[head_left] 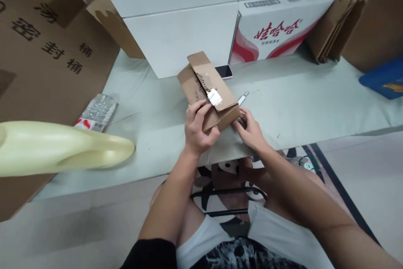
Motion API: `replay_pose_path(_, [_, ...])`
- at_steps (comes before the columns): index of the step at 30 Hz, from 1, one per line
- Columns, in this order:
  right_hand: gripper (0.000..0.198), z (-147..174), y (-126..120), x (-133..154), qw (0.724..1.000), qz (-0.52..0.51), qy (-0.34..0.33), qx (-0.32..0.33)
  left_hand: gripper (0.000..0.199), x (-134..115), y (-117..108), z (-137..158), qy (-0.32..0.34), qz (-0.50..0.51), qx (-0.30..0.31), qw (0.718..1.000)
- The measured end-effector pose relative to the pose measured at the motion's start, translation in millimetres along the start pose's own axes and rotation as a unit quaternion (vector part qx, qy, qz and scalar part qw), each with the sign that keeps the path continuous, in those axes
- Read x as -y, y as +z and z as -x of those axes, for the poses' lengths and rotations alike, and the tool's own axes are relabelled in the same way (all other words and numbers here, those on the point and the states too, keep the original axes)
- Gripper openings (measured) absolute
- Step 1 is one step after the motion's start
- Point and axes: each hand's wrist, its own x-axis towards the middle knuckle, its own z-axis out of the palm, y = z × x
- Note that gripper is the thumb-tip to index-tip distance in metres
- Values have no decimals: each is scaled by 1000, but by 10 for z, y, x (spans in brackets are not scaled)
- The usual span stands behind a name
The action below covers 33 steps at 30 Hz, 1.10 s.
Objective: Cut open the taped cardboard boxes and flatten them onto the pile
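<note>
A small brown cardboard box (217, 82) lies at a slant on the covered table, its long top flaps parted by a narrow gap. A torn white label (214, 97) sits on the flap beside that gap. My left hand (199, 128) grips the box's near left side, fingers on top and thumb at the near end. At the near right corner, my right hand (251, 129) holds the box with curled fingers and thumb; some of its fingertips are hidden. Just right of the box lies a cutter knife (243, 98), partly covered by it. What is inside the box cannot be seen.
Behind the box are a phone (224, 71) and large white cartons (189, 36). Folded cardboard (335, 23) and a blue object (384, 79) stand right. Left are a plastic-wrapped package (100, 109), a smooth pale yellow object (66, 149) and a big brown carton (47, 67).
</note>
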Motion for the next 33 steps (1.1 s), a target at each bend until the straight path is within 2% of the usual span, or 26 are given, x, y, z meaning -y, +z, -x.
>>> replay_pose_path(4, [59,10,-9,-24,999,-29,-34,14,51,69,-111,-13,1,-17,35,999])
replay_pose_path(7, [59,8,-55,-38,996,-63,-57,2,45,251,-231,39,-47,6,75,996])
replay_pose_path(9, [60,4,-97,-35,994,-81,-71,-7,55,400,-295,99,-107,36,116,987])
replay_pose_path(11, [60,-4,-135,-24,994,-88,-68,-7,64,520,-328,168,-197,63,151,967])
replay_pose_path(14, [63,-13,-173,11,995,-87,-34,21,66,587,-328,251,-310,96,159,932])
replay_pose_path(16, [71,-9,-186,39,995,-80,-22,49,68,571,-311,275,-343,126,163,916])
replay_pose_path(19, [84,4,-192,62,995,-61,-33,70,73,531,-276,278,-341,166,198,904])
replay_pose_path(22, [88,10,-179,52,994,-63,-47,70,74,530,-239,281,-313,153,216,912])
replay_pose_path(26, [84,9,-162,45,995,-83,-43,39,79,584,-222,312,-296,111,184,931])
replay_pose_path(30, [95,17,-175,54,995,-96,-17,-1,81,629,-242,321,-315,91,163,931])
replay_pose_path(33, [97,9,-199,30,995,-97,10,-37,85,628,-246,290,-314,91,107,939])
